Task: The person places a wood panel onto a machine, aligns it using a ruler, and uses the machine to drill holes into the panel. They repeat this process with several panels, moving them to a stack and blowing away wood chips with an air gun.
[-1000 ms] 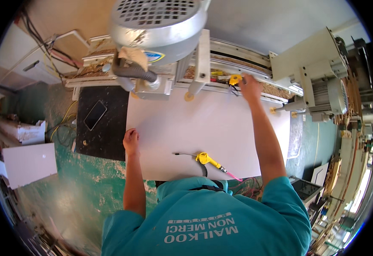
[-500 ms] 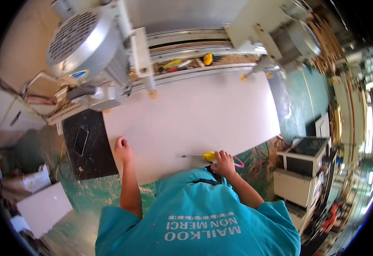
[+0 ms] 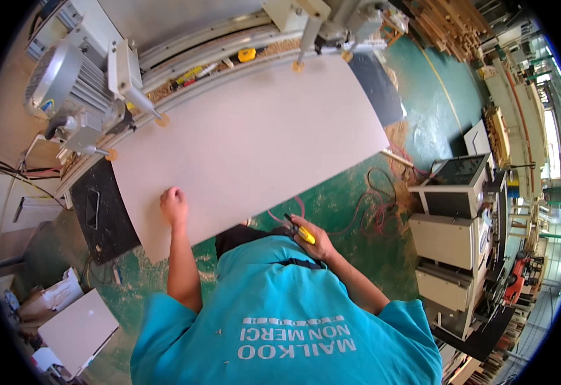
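Note:
A large pale flat panel (image 3: pixel 248 138) lies on the machine bed in front of me. My left hand (image 3: pixel 174 204) is over its near left part, fingers curled in with nothing visible in them. I cannot tell whether it touches the surface. Off the panel's near edge and close to my waist, my right hand (image 3: pixel 318 242) is closed around a yellow and black air blow gun (image 3: pixel 305 235). Its dark front end points up and left. A pink hose (image 3: pixel 300 206) loops just beyond it.
Round-footed clamps (image 3: pixel 161 120) press along the panel's far edge. A grey motor (image 3: pixel 59 80) stands at the left. Behind the panel, a ledge holds a yellow tape measure (image 3: pixel 246 54). A phone (image 3: pixel 92 208) lies on the black bed. Cream cabinets (image 3: pixel 441 240) stand at the right.
My right hand has drawn the blow gun off the panel's near edge, turning its front end upward. The view has swung right, showing more floor. My left hand remains curled over the panel.

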A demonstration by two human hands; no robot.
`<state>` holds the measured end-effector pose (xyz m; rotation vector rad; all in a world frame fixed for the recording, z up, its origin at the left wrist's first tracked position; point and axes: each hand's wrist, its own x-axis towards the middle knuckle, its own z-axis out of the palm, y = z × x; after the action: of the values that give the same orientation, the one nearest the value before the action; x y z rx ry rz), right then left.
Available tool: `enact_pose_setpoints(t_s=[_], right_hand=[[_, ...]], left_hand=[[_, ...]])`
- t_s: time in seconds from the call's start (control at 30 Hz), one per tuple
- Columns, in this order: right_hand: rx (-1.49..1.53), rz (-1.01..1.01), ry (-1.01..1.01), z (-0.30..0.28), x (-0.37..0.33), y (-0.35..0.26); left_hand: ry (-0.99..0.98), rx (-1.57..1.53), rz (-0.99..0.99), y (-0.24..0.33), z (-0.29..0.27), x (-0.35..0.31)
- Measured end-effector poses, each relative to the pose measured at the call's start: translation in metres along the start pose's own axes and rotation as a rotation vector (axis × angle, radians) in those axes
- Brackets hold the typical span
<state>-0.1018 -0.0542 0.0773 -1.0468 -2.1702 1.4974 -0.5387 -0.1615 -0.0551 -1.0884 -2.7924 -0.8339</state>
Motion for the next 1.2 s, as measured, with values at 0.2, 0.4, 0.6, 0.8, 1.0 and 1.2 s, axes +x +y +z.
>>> enact_pose_setpoints(t_s=[0.2, 0.4, 0.6, 0.8, 1.0, 1.2], right_hand=[[0.181, 0.162, 0.093, -0.028, -0.051, 0.040], [0.271, 0.227, 0.251, -0.053, -0.087, 0.086], [0.641, 0.137, 0.683, -0.075, -0.105, 0.107], [0.359, 0.348, 0.730, -0.125, -0.111, 0.124], [-0.482, 0.581, 0.590, -0.191, -0.129, 0.056], [0.187, 0.598, 0.183, -0.186, -0.150, -0.007]], left_hand=[[-0.043, 0.029, 0.262, 0.062, -0.025, -0.093], [-0.067, 0.095, 0.249, 0.072, -0.062, -0.124], [-0.277, 0.152, 0.438, 0.124, -0.047, -0.117], [-0.563, 0.312, 0.561, 0.238, 0.019, -0.125], [-0.941, 0.573, 0.367, 0.297, 0.019, -0.053], [-0.991, 0.526, 0.364, 0.298, 0.030, -0.050]])
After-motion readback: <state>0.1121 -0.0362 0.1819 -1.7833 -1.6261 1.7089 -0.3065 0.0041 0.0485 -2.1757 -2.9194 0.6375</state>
